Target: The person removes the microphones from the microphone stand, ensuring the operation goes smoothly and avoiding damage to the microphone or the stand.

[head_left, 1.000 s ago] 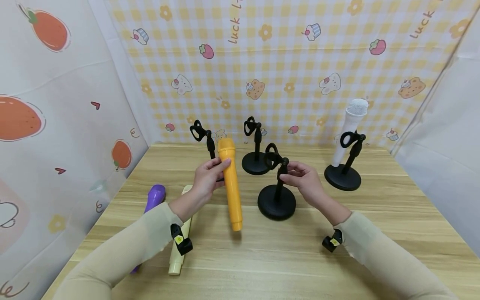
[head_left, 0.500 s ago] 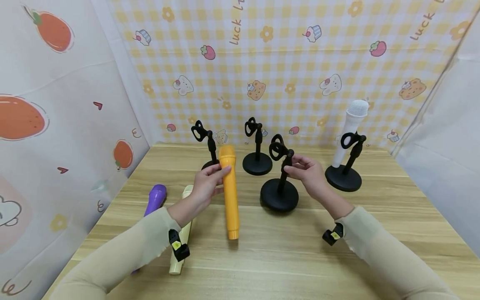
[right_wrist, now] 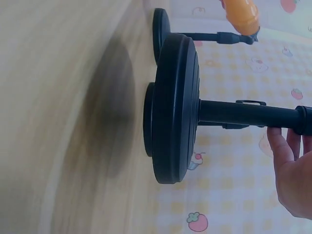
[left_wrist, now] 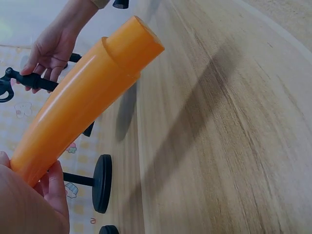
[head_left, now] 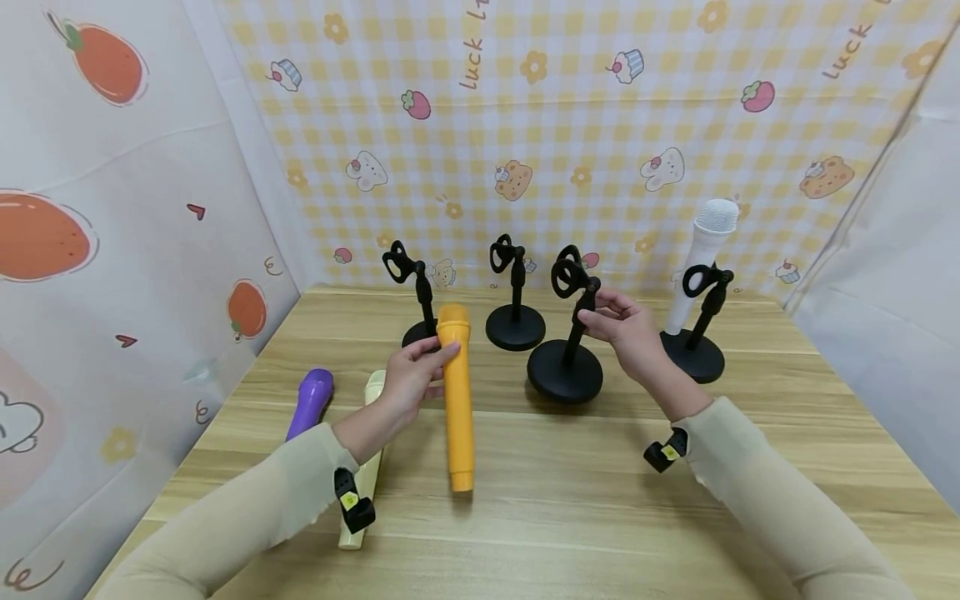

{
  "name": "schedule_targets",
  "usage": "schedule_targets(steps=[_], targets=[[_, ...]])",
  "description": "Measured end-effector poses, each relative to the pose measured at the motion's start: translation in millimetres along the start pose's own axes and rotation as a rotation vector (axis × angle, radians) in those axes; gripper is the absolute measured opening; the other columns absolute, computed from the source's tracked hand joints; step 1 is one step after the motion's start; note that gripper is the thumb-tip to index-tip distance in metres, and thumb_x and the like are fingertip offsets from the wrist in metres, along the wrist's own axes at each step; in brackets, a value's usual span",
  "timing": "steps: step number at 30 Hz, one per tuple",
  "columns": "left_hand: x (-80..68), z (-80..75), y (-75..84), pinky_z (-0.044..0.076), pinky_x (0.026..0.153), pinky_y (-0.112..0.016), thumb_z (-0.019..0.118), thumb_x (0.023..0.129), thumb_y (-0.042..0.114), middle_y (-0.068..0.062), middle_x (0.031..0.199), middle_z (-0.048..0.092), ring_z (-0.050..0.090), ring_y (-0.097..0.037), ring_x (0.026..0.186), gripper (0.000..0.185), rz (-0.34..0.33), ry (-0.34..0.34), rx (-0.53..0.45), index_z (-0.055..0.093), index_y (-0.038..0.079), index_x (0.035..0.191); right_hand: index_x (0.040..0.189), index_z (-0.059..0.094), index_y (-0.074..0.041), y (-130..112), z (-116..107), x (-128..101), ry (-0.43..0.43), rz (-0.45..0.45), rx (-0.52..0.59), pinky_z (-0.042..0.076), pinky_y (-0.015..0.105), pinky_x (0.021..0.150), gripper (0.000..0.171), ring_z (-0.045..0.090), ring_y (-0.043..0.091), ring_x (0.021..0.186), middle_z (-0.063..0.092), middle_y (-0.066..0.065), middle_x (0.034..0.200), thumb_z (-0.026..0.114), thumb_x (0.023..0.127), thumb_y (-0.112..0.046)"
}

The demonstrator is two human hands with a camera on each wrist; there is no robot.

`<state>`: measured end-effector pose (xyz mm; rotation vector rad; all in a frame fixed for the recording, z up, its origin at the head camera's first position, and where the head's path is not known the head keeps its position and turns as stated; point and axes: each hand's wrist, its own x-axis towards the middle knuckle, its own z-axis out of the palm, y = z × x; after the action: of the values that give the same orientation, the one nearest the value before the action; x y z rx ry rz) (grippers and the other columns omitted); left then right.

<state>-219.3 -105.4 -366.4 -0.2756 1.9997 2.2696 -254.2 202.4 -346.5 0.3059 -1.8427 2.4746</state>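
- Head view: the left hand (head_left: 411, 377) grips the orange microphone (head_left: 456, 393) near its head, fingers curled round it, the handle pointing toward the person and held above the tabletop (head_left: 570, 492); the right hand (head_left: 628, 332) pinches the stem of a black stand (head_left: 566, 337) just right of the orange microphone; whether its base rests on the tabletop I cannot tell; two more empty stands (head_left: 514, 292) sit behind the orange microphone; a white microphone (head_left: 701, 250) sits in a stand well to its right; a purple microphone (head_left: 309, 402) and a cream microphone (head_left: 362, 475) lie to its left.
- Left wrist view: fingers (left_wrist: 56, 187) wrap the orange microphone (left_wrist: 83, 102); its flat end hangs over the tabletop (left_wrist: 219, 146).
- Right wrist view: fingers (right_wrist: 287, 156) close round the stem of the black stand (right_wrist: 178, 109); its round base fills the middle.
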Motion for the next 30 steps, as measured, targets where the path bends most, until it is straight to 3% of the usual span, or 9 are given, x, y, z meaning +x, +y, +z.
schedule_targets(steps=[10, 17, 23, 30], targets=[[-5.1, -4.3, -5.0, 0.057, 0.059, -0.031, 0.077, 0.086, 0.026, -0.007, 0.103, 0.066, 0.067, -0.015, 0.074, 0.051, -0.055, -0.004, 0.003, 0.058, 0.009, 0.130, 0.101, 0.067, -0.012, -5.6, -5.1, 14.2, 0.012, -0.060, -0.003, 0.056, 0.031, 0.076, 0.022, 0.069, 0.014, 0.086, 0.060, 0.004, 0.093, 0.067, 0.088, 0.006], [-7.5, -6.8, -6.9, 0.058, 0.060, -0.032, 0.077, 0.086, 0.028, -0.009, 0.103, 0.066, 0.067, -0.016, 0.075, 0.052, -0.047, -0.009, 0.042, 0.057, 0.009, 0.130, 0.103, 0.066, -0.009, -9.0, -6.3, 24.4, 0.040, -0.087, -0.013, 0.057, 0.031, 0.075, 0.021, 0.069, 0.014, 0.085, 0.059, 0.005, 0.093, 0.068, 0.087, 0.006], [-8.1, -8.5, -10.3, 0.058, 0.059, -0.032, 0.077, 0.086, 0.027, -0.009, 0.100, 0.067, 0.067, -0.016, 0.074, 0.049, -0.053, -0.006, 0.061, 0.060, 0.008, 0.128, 0.117, 0.061, 0.001, -12.2, -4.7, 33.9, 0.062, -0.093, -0.044, 0.057, 0.029, 0.075, 0.031, 0.069, 0.013, 0.085, 0.062, 0.005, 0.095, 0.070, 0.087, 0.003], [-6.5, -10.1, -14.0, 0.057, 0.058, -0.031, 0.077, 0.085, 0.025, -0.009, 0.099, 0.066, 0.066, -0.016, 0.072, 0.049, -0.061, -0.005, 0.086, 0.060, 0.006, 0.127, 0.115, 0.063, -0.001, -13.9, -5.7, 43.3, 0.074, -0.109, -0.052, 0.057, 0.030, 0.075, 0.029, 0.068, 0.014, 0.083, 0.062, 0.004, 0.095, 0.071, 0.087, 0.002]])
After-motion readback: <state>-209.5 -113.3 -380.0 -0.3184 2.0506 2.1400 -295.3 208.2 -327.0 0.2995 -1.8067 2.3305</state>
